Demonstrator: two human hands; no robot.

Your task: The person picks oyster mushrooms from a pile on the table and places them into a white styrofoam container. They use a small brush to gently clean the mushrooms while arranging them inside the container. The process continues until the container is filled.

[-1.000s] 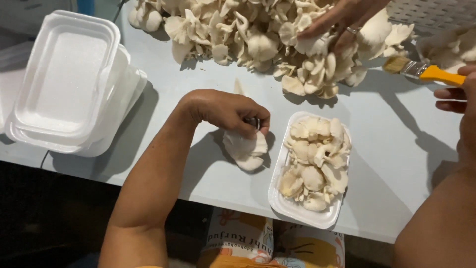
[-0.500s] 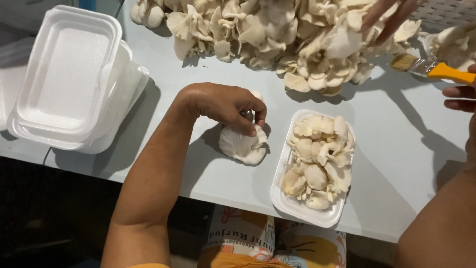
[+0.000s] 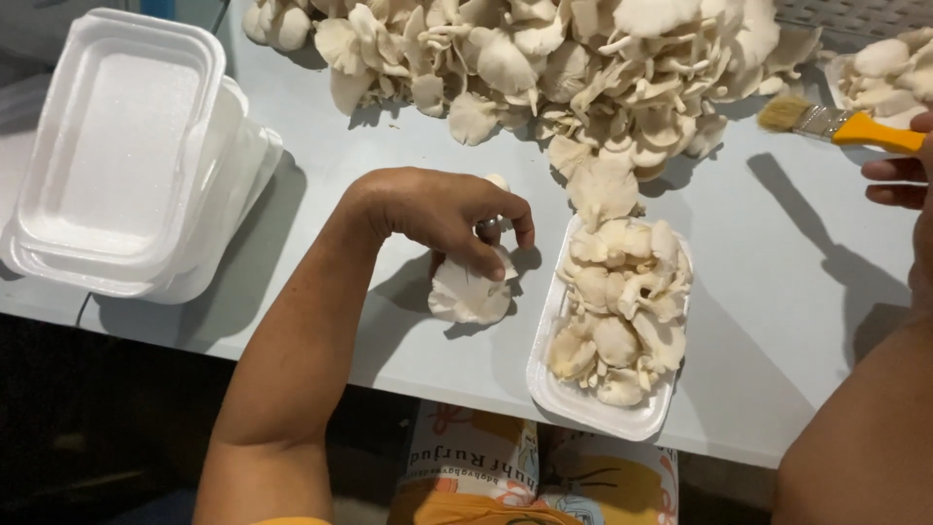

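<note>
Bright, even illumination over the pale table (image 3: pixel 777 292). Shadows fall toward 7 o'clock, placing the light source near 1 o'clock: a soft shadow lies beneath the left hand (image 3: pixel 442 214), and the brush (image 3: pixel 836 124) casts a long, darker one. White foam trays (image 3: pixel 117 146) approach overexposure. Focus is sharp centrally; the area under the table at 6–8 o'clock is dim.

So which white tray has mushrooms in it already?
The single foam tray just right of the left hand, near the table's front edge, is full of mushrooms. The stacked trays at far left are bare.
</note>
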